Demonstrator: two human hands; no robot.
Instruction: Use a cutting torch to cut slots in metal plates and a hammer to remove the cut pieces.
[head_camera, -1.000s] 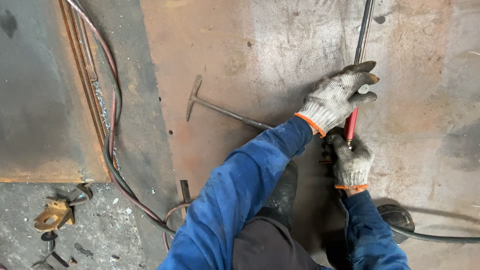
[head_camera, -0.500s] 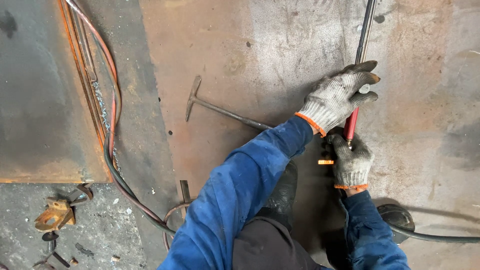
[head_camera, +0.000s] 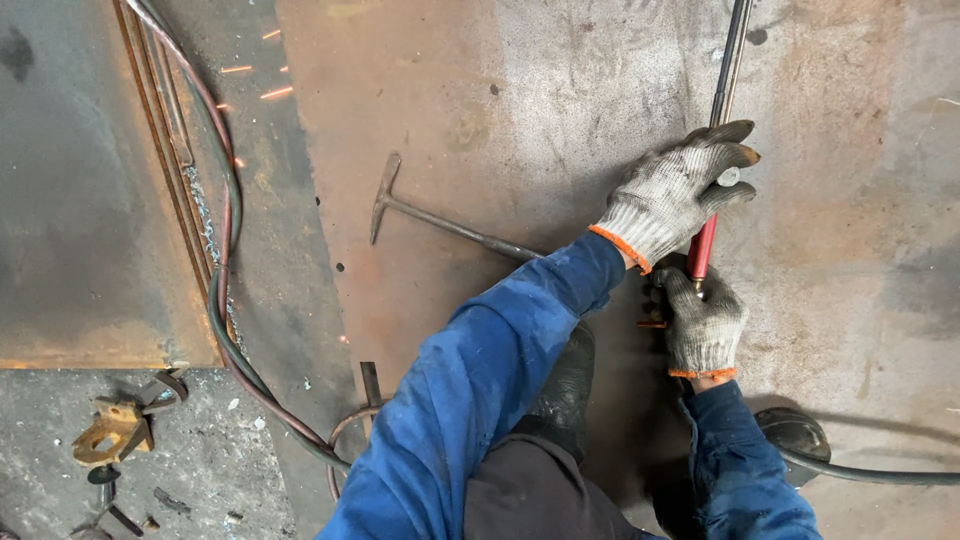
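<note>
Sparks (head_camera: 262, 92) now fly at upper left; none half second ago. Our left hand (head_camera: 672, 197) still wrapped around torch (head_camera: 703, 245) red handle, right hand (head_camera: 703, 325) still closed at its valve end. Torch lies on rusty plate (head_camera: 480, 110), hammer (head_camera: 440, 220) nearby. We judge setup unchanged.

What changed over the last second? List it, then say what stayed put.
Orange sparks now fly over the dark steel plate at upper left; none showed before. Left gloved hand and right gloved hand keep gripping the red-handled metal torch rod. The T-shaped steel chipping hammer and hoses lie unmoved.
</note>
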